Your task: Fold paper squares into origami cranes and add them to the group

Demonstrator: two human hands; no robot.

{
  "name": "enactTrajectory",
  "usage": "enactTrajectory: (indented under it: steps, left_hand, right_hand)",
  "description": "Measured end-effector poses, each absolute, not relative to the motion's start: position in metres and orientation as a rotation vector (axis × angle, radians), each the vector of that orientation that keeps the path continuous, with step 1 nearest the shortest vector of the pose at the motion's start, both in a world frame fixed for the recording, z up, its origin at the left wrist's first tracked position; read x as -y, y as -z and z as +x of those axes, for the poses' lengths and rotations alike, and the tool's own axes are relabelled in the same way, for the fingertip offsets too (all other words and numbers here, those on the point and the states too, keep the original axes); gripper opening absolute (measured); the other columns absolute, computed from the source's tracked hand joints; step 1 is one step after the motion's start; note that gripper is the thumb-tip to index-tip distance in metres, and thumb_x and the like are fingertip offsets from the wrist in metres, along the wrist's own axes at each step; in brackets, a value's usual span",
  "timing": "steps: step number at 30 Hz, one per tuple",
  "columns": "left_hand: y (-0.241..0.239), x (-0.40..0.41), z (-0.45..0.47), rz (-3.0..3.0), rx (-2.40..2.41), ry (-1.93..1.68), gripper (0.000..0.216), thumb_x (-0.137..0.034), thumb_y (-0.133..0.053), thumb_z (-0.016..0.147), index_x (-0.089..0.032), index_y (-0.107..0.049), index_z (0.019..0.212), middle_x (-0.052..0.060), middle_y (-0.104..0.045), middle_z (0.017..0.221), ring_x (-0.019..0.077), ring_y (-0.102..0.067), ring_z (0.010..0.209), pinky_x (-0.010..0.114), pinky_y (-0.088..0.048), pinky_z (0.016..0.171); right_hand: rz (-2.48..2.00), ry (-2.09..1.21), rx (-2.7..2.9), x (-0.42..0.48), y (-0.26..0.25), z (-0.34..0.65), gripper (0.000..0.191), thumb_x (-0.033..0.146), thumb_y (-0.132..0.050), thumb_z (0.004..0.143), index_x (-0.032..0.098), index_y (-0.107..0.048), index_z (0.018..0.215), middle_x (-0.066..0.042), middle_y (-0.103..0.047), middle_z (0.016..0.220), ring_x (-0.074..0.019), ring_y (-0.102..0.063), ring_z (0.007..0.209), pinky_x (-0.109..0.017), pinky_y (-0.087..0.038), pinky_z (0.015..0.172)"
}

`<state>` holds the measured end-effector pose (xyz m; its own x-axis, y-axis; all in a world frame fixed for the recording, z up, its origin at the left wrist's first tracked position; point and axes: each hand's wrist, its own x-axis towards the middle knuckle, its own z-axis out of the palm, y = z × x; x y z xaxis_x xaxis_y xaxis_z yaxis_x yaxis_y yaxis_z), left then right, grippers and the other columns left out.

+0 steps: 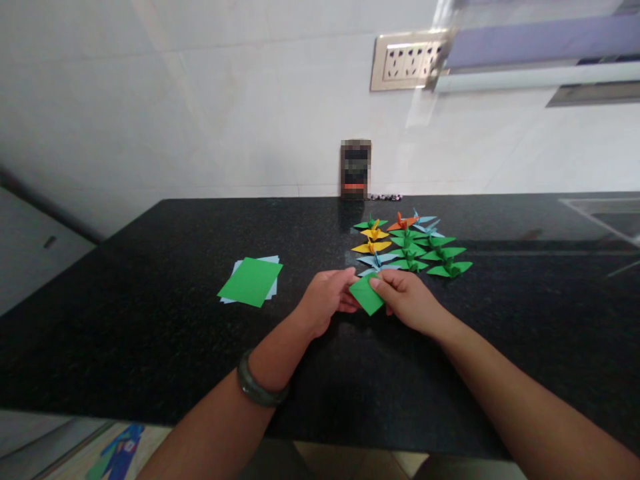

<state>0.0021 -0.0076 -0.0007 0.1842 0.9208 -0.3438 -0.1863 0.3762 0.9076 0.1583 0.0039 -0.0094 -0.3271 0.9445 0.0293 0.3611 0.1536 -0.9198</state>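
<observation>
A small folded green paper (367,295) lies on the black stone counter (150,320), pinched from both sides. My left hand (326,299) grips its left edge with closed fingers. My right hand (407,299) presses thumb and fingers on its right edge. Just behind the hands sits a cluster of several folded paper cranes (410,247) in green, yellow, orange and light blue. To the left, apart from the hands, a small stack of flat paper sheets (251,281) rests with a green sheet on top and pale blue ones under it.
A dark upright object (355,169) stands against the white wall at the counter's back edge. A wall socket plate (407,61) is above right. A sink edge (607,217) shows at far right. The counter's front edge runs below my forearms.
</observation>
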Motion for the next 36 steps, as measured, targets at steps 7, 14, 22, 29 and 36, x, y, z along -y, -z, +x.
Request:
enactTrajectory:
  steps: [7,14,22,29,36]
  left_hand:
    - [0.007,0.004,-0.004,0.819,-1.080,-0.932,0.019,-0.029,-0.066,0.066,-0.012,-0.062,0.075,0.004,-0.065,0.062,0.0104,-0.060,0.051,0.019,-0.044,0.049]
    - [0.007,0.003,-0.004,0.821,-1.074,-0.948,0.018,-0.029,-0.066,0.067,-0.012,-0.062,0.074,0.004,-0.066,0.061,0.0110,-0.062,0.056,0.019,-0.045,0.052]
    - [0.006,0.005,-0.001,0.862,-1.047,-0.936,0.017,-0.028,-0.064,0.071,-0.012,-0.063,0.077,0.004,-0.067,0.069,0.0110,-0.063,0.062,0.020,-0.046,0.058]
    - [0.007,0.007,0.003,0.856,-1.003,-0.945,0.024,-0.035,-0.065,0.070,-0.012,-0.062,0.078,0.004,-0.067,0.072,0.0121,-0.063,0.067,0.022,-0.047,0.062]
    - [0.007,0.008,0.006,0.942,-1.096,-1.010,0.020,-0.027,-0.070,0.064,-0.011,-0.064,0.074,0.004,-0.066,0.066,0.0112,-0.061,0.062,0.021,-0.047,0.058]
  right_hand:
    - [-1.067,-0.608,1.983,-0.004,0.005,0.166,0.031,0.034,-0.067,0.068,0.019,-0.059,0.094,-0.006,-0.056,0.087,-0.0174,-0.052,0.076,-0.029,-0.045,0.063]
    - [-0.832,-0.429,2.203,-0.007,0.009,0.169,0.016,0.023,-0.061,0.075,0.024,-0.065,0.091,-0.007,-0.052,0.099,-0.0203,-0.050,0.095,-0.039,-0.043,0.084]
    - [-0.952,-0.428,2.076,-0.006,0.007,0.162,0.014,0.021,-0.053,0.081,0.019,-0.062,0.070,-0.005,-0.054,0.078,-0.0163,-0.052,0.078,-0.031,-0.044,0.070]
    - [-1.088,-0.357,1.921,-0.005,0.012,0.155,0.016,0.020,-0.051,0.080,0.020,-0.053,0.063,-0.005,-0.053,0.074,-0.0172,-0.052,0.074,-0.031,-0.044,0.067]
    - [-1.102,-0.368,1.941,-0.005,0.013,0.153,0.019,0.019,-0.052,0.080,0.020,-0.050,0.060,-0.004,-0.051,0.070,-0.0164,-0.051,0.071,-0.030,-0.043,0.065]
